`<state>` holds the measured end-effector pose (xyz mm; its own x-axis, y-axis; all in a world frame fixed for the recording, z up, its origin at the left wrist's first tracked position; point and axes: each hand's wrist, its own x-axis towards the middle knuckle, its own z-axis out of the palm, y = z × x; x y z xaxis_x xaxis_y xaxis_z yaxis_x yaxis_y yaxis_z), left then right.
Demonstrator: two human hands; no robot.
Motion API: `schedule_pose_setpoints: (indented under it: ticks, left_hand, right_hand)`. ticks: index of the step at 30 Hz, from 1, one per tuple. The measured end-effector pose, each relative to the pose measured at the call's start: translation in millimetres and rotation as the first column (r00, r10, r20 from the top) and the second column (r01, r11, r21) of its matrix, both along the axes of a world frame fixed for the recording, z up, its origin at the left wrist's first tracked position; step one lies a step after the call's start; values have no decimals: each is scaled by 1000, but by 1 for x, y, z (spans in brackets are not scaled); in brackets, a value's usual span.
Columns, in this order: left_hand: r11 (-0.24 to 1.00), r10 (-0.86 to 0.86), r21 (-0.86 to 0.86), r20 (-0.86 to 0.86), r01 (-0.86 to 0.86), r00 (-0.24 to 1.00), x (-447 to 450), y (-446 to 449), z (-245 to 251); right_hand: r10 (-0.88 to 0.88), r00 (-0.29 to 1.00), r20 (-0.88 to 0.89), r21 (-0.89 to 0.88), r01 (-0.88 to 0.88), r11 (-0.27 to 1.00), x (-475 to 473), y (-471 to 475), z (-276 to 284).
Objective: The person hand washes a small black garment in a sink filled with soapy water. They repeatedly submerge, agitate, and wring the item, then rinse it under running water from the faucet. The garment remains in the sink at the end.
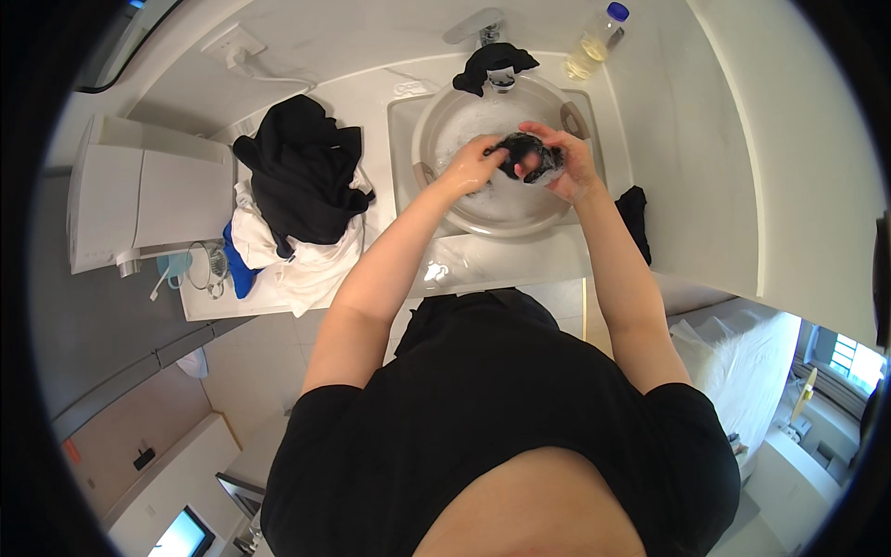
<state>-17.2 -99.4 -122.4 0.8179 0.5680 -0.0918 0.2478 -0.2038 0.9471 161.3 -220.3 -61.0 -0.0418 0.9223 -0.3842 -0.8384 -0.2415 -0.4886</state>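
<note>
Over a round plastic basin (501, 228) of sudsy water (463, 139), both my hands grip one small black wet cloth item (514, 150). My left hand (475, 166) pinches its left edge. My right hand (574, 163) is partly inside it from the right, with fingers showing through an opening and foam on the fabric. What kind of garment it is I cannot tell. The basin sits in the sink (406, 132) below the faucet (480, 26). Another black cloth (480, 66) is draped over the faucet's spout.
Left on the counter, a black garment (306, 167) lies on white clothing (327, 268), beside a blue cloth (241, 268), glass cups (209, 268) and a white appliance (160, 184). A bottle of yellowish liquid (592, 52) stands back right. Black cloth (633, 219) lies at the right wall.
</note>
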Motion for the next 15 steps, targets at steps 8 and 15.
schedule_pose_setpoints:
  ticks: [8, 15]
  left_hand:
    - [731, 422, -531, -143, -429, 895, -26, 18, 2]
    - [967, 218, -66, -269, -244, 938, -14, 4, -4]
  right_hand:
    - [24, 895, 446, -38, -8, 999, 6, -14, 11]
    - [74, 899, 432, -80, -43, 996, -9, -12, 38]
